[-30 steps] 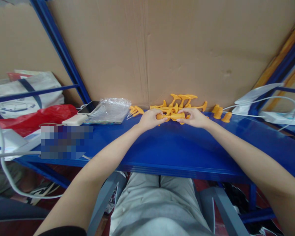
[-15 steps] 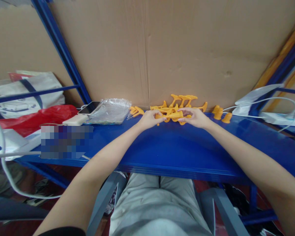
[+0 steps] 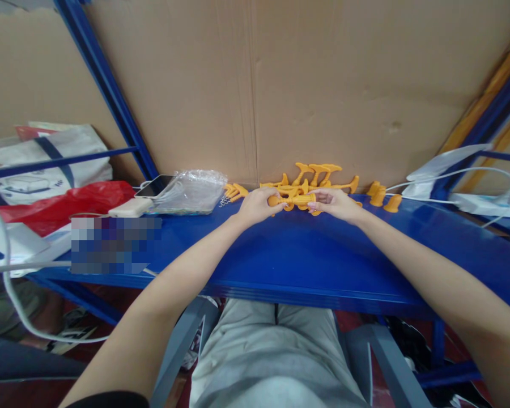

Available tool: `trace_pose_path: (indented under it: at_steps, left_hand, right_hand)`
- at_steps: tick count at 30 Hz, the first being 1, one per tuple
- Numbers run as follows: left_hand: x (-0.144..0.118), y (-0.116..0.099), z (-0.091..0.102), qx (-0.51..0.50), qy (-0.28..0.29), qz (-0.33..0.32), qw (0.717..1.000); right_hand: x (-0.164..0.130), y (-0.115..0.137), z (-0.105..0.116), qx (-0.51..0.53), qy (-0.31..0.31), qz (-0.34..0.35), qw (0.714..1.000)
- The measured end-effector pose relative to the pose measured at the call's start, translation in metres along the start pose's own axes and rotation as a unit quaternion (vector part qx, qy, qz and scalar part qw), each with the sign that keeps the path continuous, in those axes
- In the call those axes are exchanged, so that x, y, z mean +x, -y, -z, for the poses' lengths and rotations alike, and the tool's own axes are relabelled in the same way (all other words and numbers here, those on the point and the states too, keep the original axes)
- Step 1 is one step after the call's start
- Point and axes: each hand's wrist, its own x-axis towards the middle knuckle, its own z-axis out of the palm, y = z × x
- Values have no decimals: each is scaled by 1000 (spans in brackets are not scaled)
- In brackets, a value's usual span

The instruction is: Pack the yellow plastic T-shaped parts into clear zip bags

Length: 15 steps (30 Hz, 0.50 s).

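My left hand (image 3: 257, 205) and my right hand (image 3: 334, 204) meet at the back of a blue metal shelf (image 3: 306, 255). Between them they pinch a long orange plastic piece (image 3: 295, 199), the left hand at its rounded left end, the right hand at its right end. Just behind lies a heap of orange plastic parts (image 3: 312, 175), some with flared ends, leaning against a cardboard wall (image 3: 323, 85). More orange parts (image 3: 234, 191) lie to the left, and three short orange caps (image 3: 383, 196) stand to the right.
A clear plastic bag (image 3: 191, 191), a phone (image 3: 155, 185) and a white power bank (image 3: 130, 207) lie at the left. Farther left are a red bag (image 3: 63, 204) and a white bag (image 3: 46, 158). White cables and a charger (image 3: 480, 201) sit at the right. Blue rack posts (image 3: 106, 90) frame the shelf.
The hands have stayed at the same spot. The orange piece has shifted slightly between the fingers, and my right hand's fingers have regripped its right end.
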Motion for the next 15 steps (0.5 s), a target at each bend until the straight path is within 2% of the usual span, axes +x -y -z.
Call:
trace_pose_path:
  at_steps: [9, 15]
  left_hand:
    - [0, -1, -1, -4, -14, -12, 1000]
    - [-1, 2, -2, 13, -18, -17, 1000]
  right_hand:
    - [-5, 12, 0, -20, -3, -30, 999]
    - [-5, 9, -2, -14, -2, -64, 998]
